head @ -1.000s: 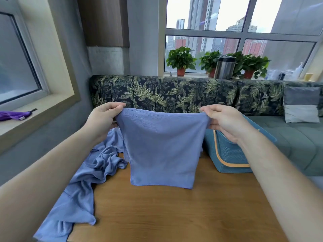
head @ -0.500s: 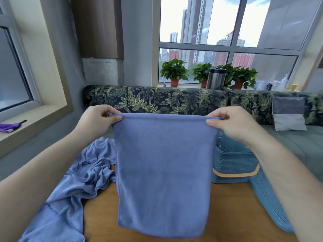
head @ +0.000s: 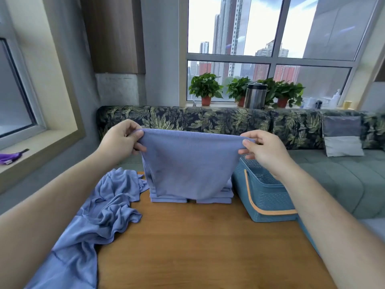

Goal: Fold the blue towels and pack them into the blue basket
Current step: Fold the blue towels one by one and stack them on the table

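Cannot see most of the folded stack behind the held towel. Cannot follow the crumpled towels past the 7 o'clock edge, nor the blue basket under the right forearm.

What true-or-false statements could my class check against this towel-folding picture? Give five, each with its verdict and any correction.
1. The left hand and the right hand each pinch a top corner of the held towel. True.
2. The blue basket stands left of the held towel. False: it stands to its right.
3. A folded stack sits on the table behind the held towel. True.
4. The crumpled towels lie inside the blue basket. False: they lie on the table's left side.
5. The potted plants stand on the table. False: they stand on the windowsill.
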{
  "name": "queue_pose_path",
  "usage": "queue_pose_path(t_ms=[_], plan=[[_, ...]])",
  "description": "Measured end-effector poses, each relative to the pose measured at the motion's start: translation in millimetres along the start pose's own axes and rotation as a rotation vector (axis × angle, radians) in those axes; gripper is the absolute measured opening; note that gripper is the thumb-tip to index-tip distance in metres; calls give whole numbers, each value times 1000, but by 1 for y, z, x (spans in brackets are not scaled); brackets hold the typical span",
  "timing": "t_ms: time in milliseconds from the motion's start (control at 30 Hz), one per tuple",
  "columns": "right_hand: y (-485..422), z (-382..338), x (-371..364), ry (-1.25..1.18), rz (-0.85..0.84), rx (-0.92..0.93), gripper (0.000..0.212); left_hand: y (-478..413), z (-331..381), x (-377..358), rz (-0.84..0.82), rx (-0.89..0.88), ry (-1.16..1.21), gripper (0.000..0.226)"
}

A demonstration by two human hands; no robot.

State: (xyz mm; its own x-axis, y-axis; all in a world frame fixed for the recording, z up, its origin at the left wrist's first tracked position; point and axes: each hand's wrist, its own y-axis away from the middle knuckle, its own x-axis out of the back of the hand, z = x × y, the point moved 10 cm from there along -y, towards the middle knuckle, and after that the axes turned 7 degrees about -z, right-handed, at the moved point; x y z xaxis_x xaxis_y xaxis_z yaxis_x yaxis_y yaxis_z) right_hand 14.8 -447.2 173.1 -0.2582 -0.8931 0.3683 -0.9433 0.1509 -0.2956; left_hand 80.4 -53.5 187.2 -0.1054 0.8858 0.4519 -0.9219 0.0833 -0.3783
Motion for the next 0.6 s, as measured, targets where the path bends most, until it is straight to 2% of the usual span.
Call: queue_pose_path(t_ms=[167,400,600], plan=[[46,64,-20,22,-45,-74,17,53,-49,-26,-67,23,-145,9],[145,210,-76,26,-113,-267,20,162,-184,-108,-244,243,-153,6],[190,250,-90,65,-113,-274,12,210,-225,-135,-235,301,-73,16]])
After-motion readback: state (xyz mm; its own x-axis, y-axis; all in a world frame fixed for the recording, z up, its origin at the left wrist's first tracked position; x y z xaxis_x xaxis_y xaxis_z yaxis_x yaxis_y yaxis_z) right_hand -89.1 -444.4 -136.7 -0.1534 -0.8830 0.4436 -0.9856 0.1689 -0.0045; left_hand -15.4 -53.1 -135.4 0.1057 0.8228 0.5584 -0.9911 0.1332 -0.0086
